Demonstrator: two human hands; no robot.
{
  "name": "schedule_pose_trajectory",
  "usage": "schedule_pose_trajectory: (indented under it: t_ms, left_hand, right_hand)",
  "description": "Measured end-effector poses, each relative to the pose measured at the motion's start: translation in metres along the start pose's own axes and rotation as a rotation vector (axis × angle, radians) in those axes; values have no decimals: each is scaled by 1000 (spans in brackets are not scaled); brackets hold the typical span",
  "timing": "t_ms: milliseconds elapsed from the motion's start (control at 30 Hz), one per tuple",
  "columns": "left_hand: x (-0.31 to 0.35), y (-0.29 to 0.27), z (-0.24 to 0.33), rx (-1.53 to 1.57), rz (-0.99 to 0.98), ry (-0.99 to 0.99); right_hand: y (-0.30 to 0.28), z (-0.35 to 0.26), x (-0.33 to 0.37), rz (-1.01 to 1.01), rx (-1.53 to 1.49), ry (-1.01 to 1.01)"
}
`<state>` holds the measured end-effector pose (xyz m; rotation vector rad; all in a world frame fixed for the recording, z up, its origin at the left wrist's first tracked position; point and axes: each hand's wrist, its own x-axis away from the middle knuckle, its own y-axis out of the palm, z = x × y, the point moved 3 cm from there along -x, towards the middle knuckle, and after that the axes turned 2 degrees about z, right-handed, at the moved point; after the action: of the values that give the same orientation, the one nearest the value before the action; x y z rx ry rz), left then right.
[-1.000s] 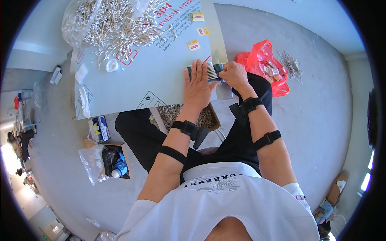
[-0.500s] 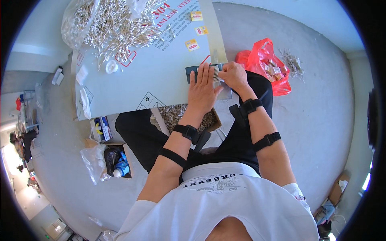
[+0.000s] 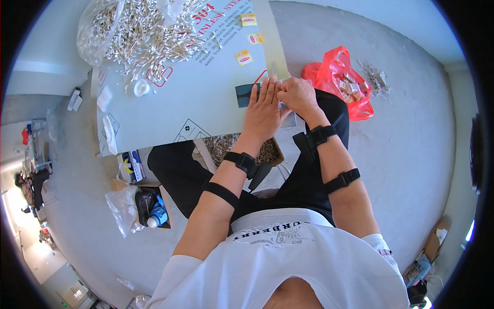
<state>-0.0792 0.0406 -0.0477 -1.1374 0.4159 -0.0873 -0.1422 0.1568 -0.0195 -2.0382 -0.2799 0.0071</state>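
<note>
My left hand (image 3: 262,110) lies flat with its fingers stretched out, partly over a dark rectangular sheet (image 3: 244,97) near the table's right edge. Right beside it, my right hand (image 3: 299,95) is closed, thumb and fingers pressed together. A bit of clear plastic shows around the fingertips, but what the right hand grips is hidden. A large heap of cotton swabs (image 3: 146,44) spills from a clear plastic bag (image 3: 98,38) at the far left of the table.
Three small yellow-and-white packets (image 3: 244,57) lie on the table (image 3: 149,121). Nearby sit a round white container (image 3: 141,87) and white scraps (image 3: 109,134). A red bag (image 3: 329,72) of small packs is on the floor at right. A box of swabs (image 3: 221,147) is below the table edge.
My left hand has shifted slightly right, up against my right hand. The row of swabs that showed between the hands is now covered.
</note>
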Motion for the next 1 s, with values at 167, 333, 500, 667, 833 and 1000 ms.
schedule_pose_trajectory:
  t_ms: [167,333,500,667,833,1000]
  left_hand:
    - [-6,-8,-9,326,152,-120]
    - [-11,-8,-17,641,338,-266]
    - [-22,0,-11,749,370,-306]
    - [-26,2,-6,760,406,-344]
    - [-30,5,-4,819,381,-341]
    - [-25,0,-5,802,535,-389]
  right_hand:
    - [-9,45,26,1030,-83,-89]
    - [32,72,32,295,-1258,558]
    - [50,61,22,175,-1532,480]
    - [46,51,25,217,-1482,485]
    - [46,49,28,210,-1496,462]
    - [44,47,29,203,-1536,469]
